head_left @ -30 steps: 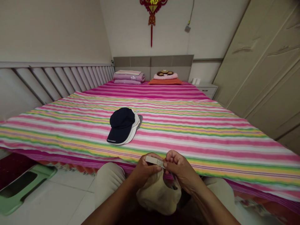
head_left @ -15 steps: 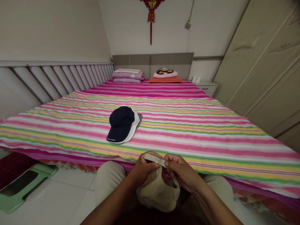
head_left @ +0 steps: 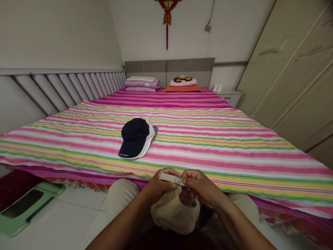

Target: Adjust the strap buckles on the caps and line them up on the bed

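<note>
Right hand (head_left: 203, 188) curled inward, pinching cap strap (head_left: 168, 177)

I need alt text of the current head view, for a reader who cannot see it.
The left hand and right hand hold a beige cap by its strap at the edge of a striped bed. On the bed, a navy cap overlaps a white cap, and folded bedding lies near the headboard.

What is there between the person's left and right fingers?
In the head view, the strap of the tan cap, with a shiny piece that looks like a buckle, bridges the left fingers and right fingers.
</note>
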`<state>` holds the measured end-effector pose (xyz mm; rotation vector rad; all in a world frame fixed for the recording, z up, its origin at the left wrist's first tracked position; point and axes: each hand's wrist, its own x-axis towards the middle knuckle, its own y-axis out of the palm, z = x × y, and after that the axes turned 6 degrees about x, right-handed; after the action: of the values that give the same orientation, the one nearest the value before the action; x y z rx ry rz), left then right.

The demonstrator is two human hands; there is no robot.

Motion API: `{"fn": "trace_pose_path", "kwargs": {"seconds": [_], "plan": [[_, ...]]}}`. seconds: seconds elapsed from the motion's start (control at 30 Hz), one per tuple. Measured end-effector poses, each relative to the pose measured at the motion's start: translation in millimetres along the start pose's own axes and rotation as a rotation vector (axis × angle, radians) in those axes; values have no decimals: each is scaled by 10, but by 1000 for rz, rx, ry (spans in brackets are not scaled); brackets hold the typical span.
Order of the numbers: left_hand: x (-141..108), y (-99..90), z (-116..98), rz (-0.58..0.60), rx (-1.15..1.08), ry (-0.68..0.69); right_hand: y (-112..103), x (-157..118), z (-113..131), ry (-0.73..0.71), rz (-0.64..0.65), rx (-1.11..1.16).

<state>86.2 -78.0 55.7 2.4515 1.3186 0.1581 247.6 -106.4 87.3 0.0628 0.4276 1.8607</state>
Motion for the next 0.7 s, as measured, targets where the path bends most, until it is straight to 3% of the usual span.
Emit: {"fn": "trace_pose_path", "kwargs": {"seconds": [0.1, 0.2, 0.5, 0.7], "plan": [[4, -25, -42, 107, -78, 10, 0, -15, 39, 8, -9, -66], [26, -48, -95, 128, -103, -4, -11, -22, 49, 28, -21, -115], [50, -130, -198, 204, 64, -348, -31, -10, 56, 6, -29, -179], [48, -105, -166, 249, 9, -334, -9, -14, 37, 0, -25, -110]]}}
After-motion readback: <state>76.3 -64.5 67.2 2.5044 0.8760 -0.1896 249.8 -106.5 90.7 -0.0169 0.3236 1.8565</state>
